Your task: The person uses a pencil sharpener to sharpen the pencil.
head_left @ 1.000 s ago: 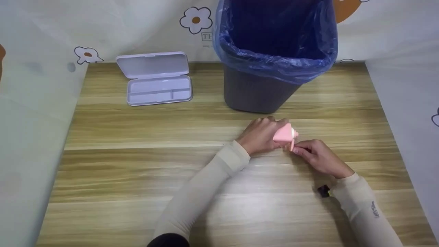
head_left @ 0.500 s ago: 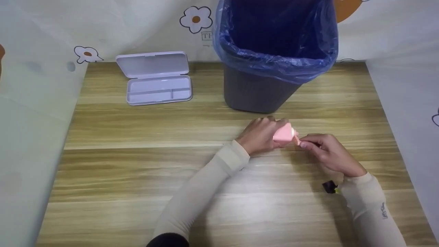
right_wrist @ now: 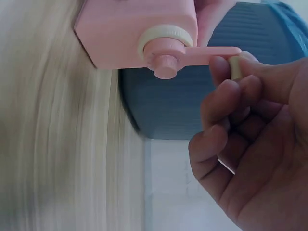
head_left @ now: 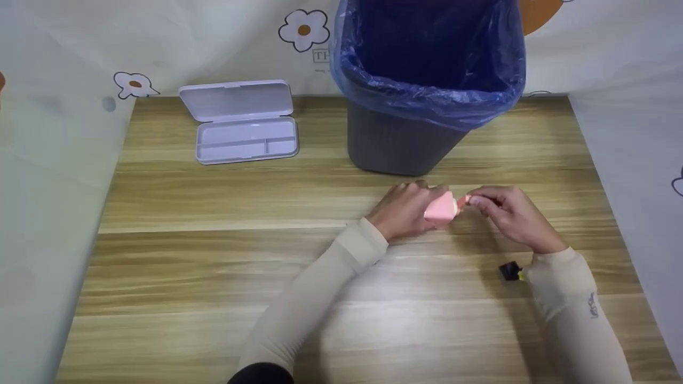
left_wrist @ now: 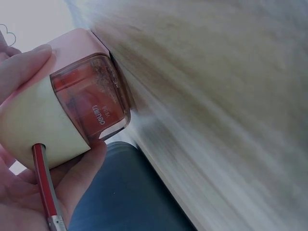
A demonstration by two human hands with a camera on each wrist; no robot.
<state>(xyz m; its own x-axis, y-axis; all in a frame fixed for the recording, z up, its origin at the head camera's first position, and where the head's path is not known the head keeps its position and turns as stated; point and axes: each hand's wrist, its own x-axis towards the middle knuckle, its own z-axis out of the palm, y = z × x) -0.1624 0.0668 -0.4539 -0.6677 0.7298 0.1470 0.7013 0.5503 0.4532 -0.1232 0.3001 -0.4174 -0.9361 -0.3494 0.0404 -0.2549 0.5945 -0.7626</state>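
Observation:
My left hand grips a pink crank pencil sharpener on the table, just in front of the bin. In the left wrist view, a red pencil with a metal ferrule sticks out of the sharpener's cream face. Beside that face sits a see-through shavings drawer. On the sharpener's right end is a pink crank arm, pointing up and right in the head view. Between thumb and finger, my right hand pinches the cream crank knob. The pencil is hidden in the head view.
A grey bin lined with a blue bag stands at the back. Left of it lies an open lavender pencil case with divided compartments. A small black object shows at my right wrist. Patterned cloth surrounds the wooden table.
My right hand has moved up the view, swinging the crank from pointing down, through lower right, to upper right. The left hand and sharpener stay in place.

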